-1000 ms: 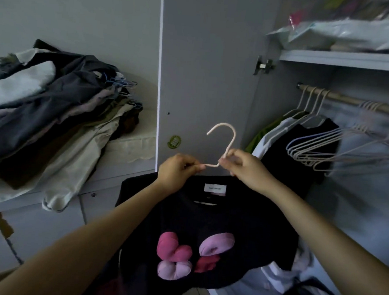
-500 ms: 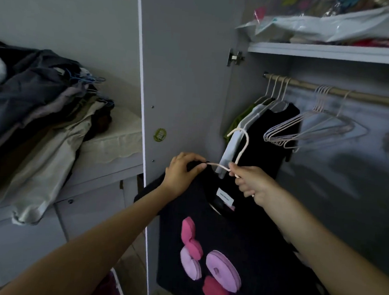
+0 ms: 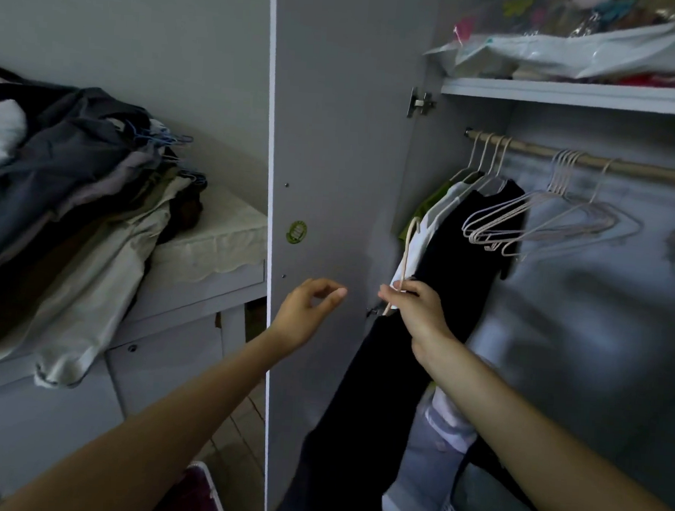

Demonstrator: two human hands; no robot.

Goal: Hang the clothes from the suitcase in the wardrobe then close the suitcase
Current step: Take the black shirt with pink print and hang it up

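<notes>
My right hand [image 3: 415, 311] grips the neck of a pale hanger [image 3: 407, 251] that carries a black T-shirt [image 3: 357, 426]; the shirt hangs edge-on below my fist, just inside the wardrobe opening. My left hand [image 3: 309, 309] is off the shirt, loosely curled and holding nothing, in front of the open wardrobe door [image 3: 335, 136]. The wooden rail [image 3: 649, 171] runs above, with green, white and black garments [image 3: 464, 231] hung at its left end. The suitcase shows only as a dark red corner [image 3: 198, 495] at the bottom edge.
Several bare hangers [image 3: 547, 224] hang mid-rail, with free rail to their right. A shelf [image 3: 575, 94] above holds plastic bags. A heap of clothes [image 3: 66, 207] lies on a low cabinet at the left. Folded items and a bag sit on the wardrobe floor [image 3: 471, 496].
My left hand has let go of the shirt and drawn back. The right hand carried the hanger and shirt rightward into the wardrobe, and the shirt turned edge-on.
</notes>
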